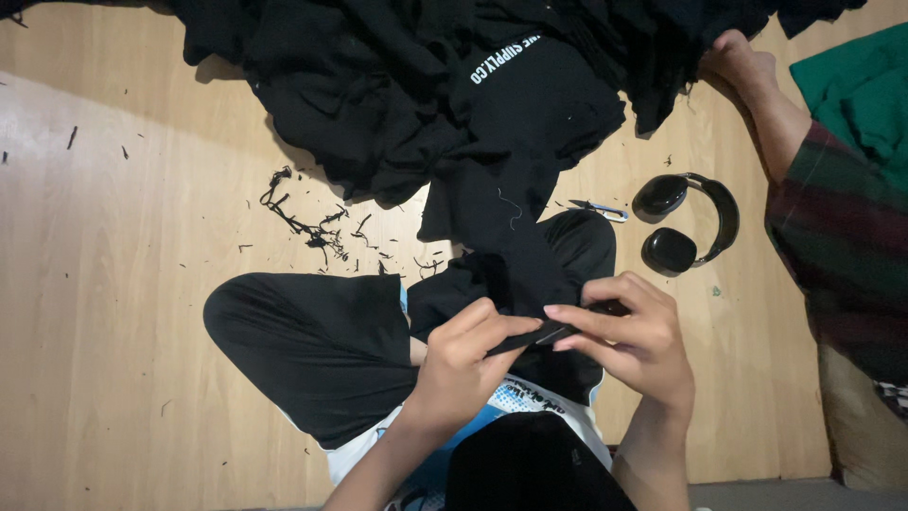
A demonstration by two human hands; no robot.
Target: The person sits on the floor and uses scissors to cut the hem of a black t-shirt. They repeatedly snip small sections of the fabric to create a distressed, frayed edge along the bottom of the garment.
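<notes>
Pinching a narrow strip of black fabric point(537, 333) between them, both hands work over the person's lap. Left hand point(463, 364) is closed, thumb and forefinger gripping the near end of the strip. Right hand point(636, 339) is half curled, fingers extended along the strip's far end, thumb pressing it from beneath; a small dark object sits under its fingers, too hidden to identify. Strip runs back into a large heap of black cloth garments point(454, 95) spread across the pale wooden floor point(113, 284) ahead. Scattered black thread clippings point(307, 222) lie left of the heap. Small metal thread snips point(599, 208) rest just beside black over-ear headphones point(686, 222) to the right. Another person's bare foot point(747, 66) touches the heap's far right edge.
</notes>
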